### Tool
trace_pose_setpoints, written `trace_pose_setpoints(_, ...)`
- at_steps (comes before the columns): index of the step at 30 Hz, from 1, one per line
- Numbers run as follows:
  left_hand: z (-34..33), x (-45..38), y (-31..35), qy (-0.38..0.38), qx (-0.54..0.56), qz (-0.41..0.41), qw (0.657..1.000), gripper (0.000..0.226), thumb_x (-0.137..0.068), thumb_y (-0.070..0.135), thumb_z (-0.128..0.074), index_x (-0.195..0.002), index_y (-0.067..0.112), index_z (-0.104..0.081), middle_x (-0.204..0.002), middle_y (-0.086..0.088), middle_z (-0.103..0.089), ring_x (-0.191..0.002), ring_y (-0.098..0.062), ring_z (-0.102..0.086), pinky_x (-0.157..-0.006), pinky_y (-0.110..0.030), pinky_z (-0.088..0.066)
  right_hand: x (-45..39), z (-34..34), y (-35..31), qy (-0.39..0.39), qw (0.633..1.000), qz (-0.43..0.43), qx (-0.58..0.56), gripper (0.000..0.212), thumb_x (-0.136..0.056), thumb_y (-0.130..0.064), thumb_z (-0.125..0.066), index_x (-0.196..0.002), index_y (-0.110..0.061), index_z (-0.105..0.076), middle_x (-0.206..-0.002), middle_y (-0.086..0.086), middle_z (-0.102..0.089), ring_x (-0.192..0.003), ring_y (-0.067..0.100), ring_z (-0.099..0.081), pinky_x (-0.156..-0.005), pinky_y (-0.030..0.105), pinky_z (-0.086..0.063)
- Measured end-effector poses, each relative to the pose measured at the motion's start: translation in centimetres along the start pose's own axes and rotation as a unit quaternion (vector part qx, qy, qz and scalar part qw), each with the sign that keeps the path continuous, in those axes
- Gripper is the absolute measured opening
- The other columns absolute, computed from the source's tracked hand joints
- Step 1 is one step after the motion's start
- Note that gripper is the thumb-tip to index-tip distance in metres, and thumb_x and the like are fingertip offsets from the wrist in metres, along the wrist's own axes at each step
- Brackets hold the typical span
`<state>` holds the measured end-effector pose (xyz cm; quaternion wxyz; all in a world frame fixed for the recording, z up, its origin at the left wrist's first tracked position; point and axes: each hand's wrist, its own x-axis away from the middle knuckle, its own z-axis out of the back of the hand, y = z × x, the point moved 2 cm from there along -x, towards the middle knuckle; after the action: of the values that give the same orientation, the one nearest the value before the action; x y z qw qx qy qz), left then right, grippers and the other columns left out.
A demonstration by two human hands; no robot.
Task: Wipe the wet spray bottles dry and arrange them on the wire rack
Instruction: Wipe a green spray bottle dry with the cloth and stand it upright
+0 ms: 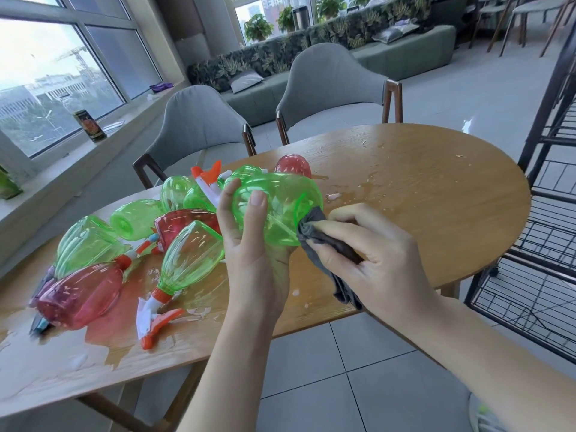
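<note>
Left hand [249, 244], palm up, grips a green spray bottle [277, 207] above the table [420, 198]; right hand [367, 244] presses a clutched grey cloth [314, 227] against its base.

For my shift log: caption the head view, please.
Left hand holds a green spray bottle while right hand wipes it with a grey cloth.
</note>
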<state>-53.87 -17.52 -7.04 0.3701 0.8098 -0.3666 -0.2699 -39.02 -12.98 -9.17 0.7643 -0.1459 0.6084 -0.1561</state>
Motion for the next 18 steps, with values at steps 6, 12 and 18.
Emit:
trace_pose_setpoints(6, 0.1, 0.6, 0.0, -0.032, -0.032, 0.008, 0.999, 0.066, -0.080, 0.040, -0.082, -0.141, 0.032, -0.058, -0.138, -0.019, -0.062, -0.109, -0.034, -0.067, -0.089, -0.053, -0.056, -1.4, 0.5, -0.3, 0.044, 0.998, 0.022, 0.040, 0.018, -0.095, -0.009, -0.071, -0.109, 0.000, -0.077, -0.096, 0.015, -0.069, -0.087, 0.015, -0.064, -0.083, 0.015, -0.050)
trace_pose_setpoints(12, 0.0, 0.9, 0.4, -0.022, -0.055, -0.026, 0.998, 0.076, -0.078, 0.039, -0.081, -0.149, 0.033, -0.054, -0.133, -0.008, -0.068, -0.108, -0.027, -0.073, -0.086, -0.050, -0.059, -1.8, 1.2, 2.7, 0.067, 0.993, -0.070, 0.064, 0.018, -0.091, -0.012, -0.075, -0.106, -0.002, -0.078, -0.093, 0.007, -0.070, -0.081, 0.008, -0.061, -0.076, 0.017, -0.050)
trace_pose_setpoints(18, 1.1, 0.3, -0.6, -0.055, -0.191, -0.036, 0.979, 0.076, -0.080, 0.056, -0.086, -0.144, 0.065, -0.047, -0.169, -0.006, -0.037, -0.146, -0.040, -0.051, -0.107, -0.071, -0.050, -2.0, 3.6, 5.0, 0.071, 0.986, -0.144, 0.048, 0.017, -0.095, -0.014, -0.075, -0.110, -0.006, -0.078, -0.096, -0.002, -0.071, -0.086, 0.007, -0.066, -0.078, 0.022, -0.055)
